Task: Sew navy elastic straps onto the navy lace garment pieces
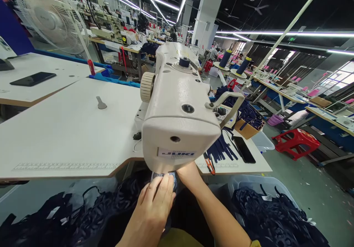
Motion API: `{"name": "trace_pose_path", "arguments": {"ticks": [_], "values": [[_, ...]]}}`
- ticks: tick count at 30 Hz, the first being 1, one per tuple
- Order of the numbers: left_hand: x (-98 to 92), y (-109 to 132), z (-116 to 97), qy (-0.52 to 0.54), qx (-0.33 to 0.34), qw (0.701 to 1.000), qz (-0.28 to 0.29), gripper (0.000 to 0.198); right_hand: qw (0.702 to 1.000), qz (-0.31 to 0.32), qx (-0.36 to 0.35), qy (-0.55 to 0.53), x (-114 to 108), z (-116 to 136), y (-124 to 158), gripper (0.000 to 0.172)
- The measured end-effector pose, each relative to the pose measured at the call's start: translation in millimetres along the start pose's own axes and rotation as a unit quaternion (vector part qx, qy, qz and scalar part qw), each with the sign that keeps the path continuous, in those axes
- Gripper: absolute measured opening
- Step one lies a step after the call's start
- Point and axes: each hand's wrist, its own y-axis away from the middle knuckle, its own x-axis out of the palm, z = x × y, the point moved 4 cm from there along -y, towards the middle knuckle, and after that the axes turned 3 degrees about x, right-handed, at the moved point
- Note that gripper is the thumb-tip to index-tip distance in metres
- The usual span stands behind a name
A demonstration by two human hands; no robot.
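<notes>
A white JUKI sewing machine (pixel 179 136) fills the middle of the view, its head toward me. Just below that head, my left hand (pixel 155 199) lies with its fingers together and bent over a piece of blue fabric (pixel 175 180), pressing it; its thumb is hidden. My right hand (pixel 186 173) reaches in under the head from the right. Only its wrist side shows, because the machine covers the fingers. The needle and presser foot are out of sight behind the head.
Plastic bins of dark navy straps (pixel 273 213) stand at both sides below the table. Orange-handled snippers (pixel 210 165), navy strips (pixel 221 149) and a phone (pixel 244 150) lie right of the machine. A small grey metal piece (pixel 101 103) rests on the white table (pixel 69 136).
</notes>
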Motion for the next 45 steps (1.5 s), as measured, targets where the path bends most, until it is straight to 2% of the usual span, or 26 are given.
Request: {"name": "trace_pose_path", "arguments": {"ticks": [9,15,22,26,35,39,45], "values": [[2.8,3.4,-0.3,-0.004,0.008,1.000,0.024,0.039,1.000,-0.010,-0.010,-0.003,-1.2,8.8,1.7,0.017],[-1.9,-0.2,-2.8,-0.025,0.004,1.000,0.001,0.038,1.000,-0.013,-0.011,0.024,-0.3,16.3,8.0,0.018],[-8.4,-2.4,2.1,-0.057,0.044,0.997,0.012,0.035,0.997,-0.027,-0.073,0.024,-2.3,27.8,8.2,0.029],[-8.0,-0.7,6.2,-0.059,0.034,0.998,0.010,0.037,0.996,-0.028,-0.078,0.035,-3.0,28.5,7.5,0.034],[-11.9,-4.7,4.4,-0.022,0.023,0.999,-0.013,0.032,0.996,-0.016,-0.040,0.073,-0.9,12.8,2.8,0.019],[-13.1,-4.7,3.2,0.001,0.016,1.000,-0.024,0.030,0.996,-0.032,-0.029,0.084,-1.5,8.7,2.6,0.017],[-10.7,-1.8,2.7,0.023,0.018,0.999,-0.025,0.029,0.997,-0.030,-0.055,0.044,-4.2,13.9,7.9,0.016]]}}
